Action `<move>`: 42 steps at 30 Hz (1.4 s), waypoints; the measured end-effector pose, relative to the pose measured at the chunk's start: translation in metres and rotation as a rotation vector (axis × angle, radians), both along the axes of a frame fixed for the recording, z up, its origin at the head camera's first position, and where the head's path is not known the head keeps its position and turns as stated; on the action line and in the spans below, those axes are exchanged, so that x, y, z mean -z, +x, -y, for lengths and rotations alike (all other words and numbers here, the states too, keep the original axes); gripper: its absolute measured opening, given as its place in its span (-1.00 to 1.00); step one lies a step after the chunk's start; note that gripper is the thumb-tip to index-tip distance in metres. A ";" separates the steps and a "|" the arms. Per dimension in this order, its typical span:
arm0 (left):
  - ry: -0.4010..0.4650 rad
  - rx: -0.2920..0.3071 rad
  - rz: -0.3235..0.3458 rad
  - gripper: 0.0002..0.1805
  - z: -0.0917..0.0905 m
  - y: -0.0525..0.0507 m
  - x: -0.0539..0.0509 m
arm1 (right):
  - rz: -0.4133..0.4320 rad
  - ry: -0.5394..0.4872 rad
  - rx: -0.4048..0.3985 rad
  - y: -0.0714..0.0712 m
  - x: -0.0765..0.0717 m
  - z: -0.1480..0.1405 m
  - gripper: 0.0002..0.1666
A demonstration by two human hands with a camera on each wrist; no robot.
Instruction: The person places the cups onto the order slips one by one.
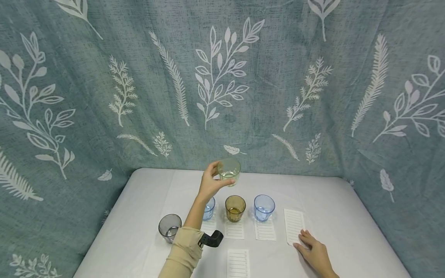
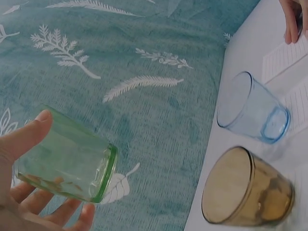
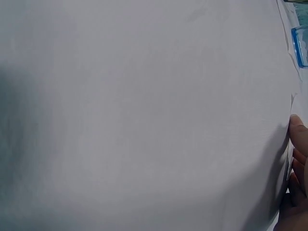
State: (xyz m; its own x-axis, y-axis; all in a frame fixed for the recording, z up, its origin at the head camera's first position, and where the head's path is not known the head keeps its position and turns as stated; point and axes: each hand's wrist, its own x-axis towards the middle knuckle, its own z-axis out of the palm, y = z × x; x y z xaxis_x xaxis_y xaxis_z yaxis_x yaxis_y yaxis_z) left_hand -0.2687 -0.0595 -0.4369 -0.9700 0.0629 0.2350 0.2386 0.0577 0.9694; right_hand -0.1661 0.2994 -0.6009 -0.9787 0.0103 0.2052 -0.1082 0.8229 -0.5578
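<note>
My left hand [image 1: 210, 185] grips a clear green glass [image 1: 229, 170] raised above the far part of the table. In the left wrist view the thumb lies on one side of the green glass [image 2: 72, 154], with fingers on the other. My right hand [image 1: 314, 253] holds the near right corner of a lined paper card [image 1: 294, 224] between thumb and fingers. At the right edge of the right wrist view, that hand [image 3: 298, 163] is partly cut off. An amber glass [image 1: 235, 208] and a blue glass [image 1: 264, 207] stand below the raised one.
Another blue glass [image 1: 209, 210] is partly hidden behind my left forearm. A grey glass [image 1: 169, 227] stands left of it. Lined cards [image 1: 234, 230] lie in front of the glasses, and a separate card [image 1: 238, 264] lies nearer. A leaf-patterned curtain [image 1: 222, 77] hangs behind the white table [image 1: 146, 193].
</note>
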 end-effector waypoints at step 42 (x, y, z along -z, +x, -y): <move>-0.170 0.232 0.081 -0.18 -0.153 0.019 0.029 | -0.028 -0.036 -0.012 -0.002 0.005 -0.003 -0.49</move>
State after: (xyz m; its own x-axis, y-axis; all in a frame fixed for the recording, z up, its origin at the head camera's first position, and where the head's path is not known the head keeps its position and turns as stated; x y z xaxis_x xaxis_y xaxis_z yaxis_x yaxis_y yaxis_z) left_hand -0.2494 0.0938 -0.4658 -0.9405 0.3164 0.1242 0.1861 0.1736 0.9671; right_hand -0.1686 0.3026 -0.6060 -0.9727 0.0062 0.2319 -0.1341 0.8007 -0.5839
